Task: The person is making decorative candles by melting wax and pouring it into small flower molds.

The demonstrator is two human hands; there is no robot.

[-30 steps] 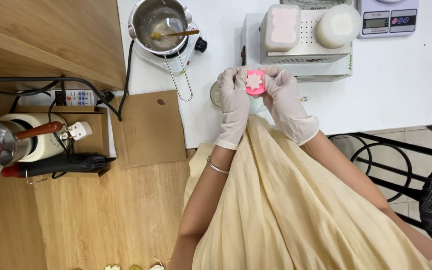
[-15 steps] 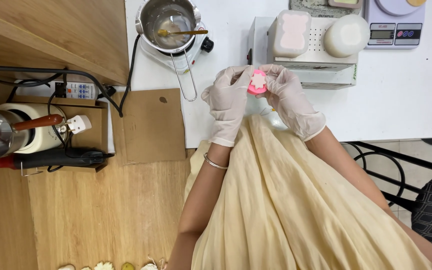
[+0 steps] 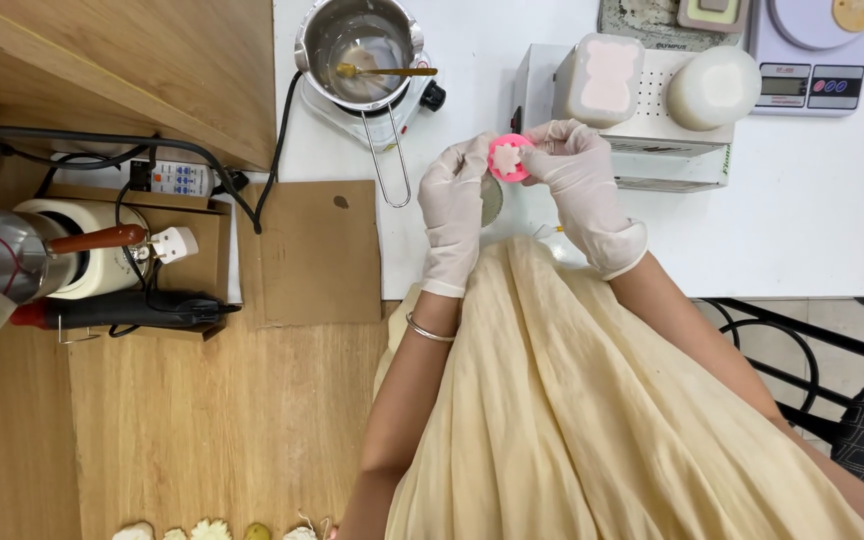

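Both my hands wear pale disposable gloves and hold a small pink mould (image 3: 508, 157) with a white flower-shaped filling, above the near edge of the white table (image 3: 802, 200). My left hand (image 3: 455, 200) grips its left side. My right hand (image 3: 572, 170) pinches its right side with the fingertips. A round greyish dish (image 3: 491, 200) lies on the table just under the mould, partly hidden by my left hand.
A steel pot with a spoon (image 3: 362, 45) sits on a small hot plate at the back. A white box (image 3: 632, 130) carries two filled moulds; a digital scale (image 3: 814, 50) stands at the right. Cardboard sheet (image 3: 312, 250), power strip (image 3: 177, 178), kettle (image 3: 42, 255) lie left. A black chair (image 3: 852, 390) is right.
The view has shifted, so everything sits a little further right. My hands have kept hold of the pink mould and turned it slightly; the dish below my left hand shows more now.
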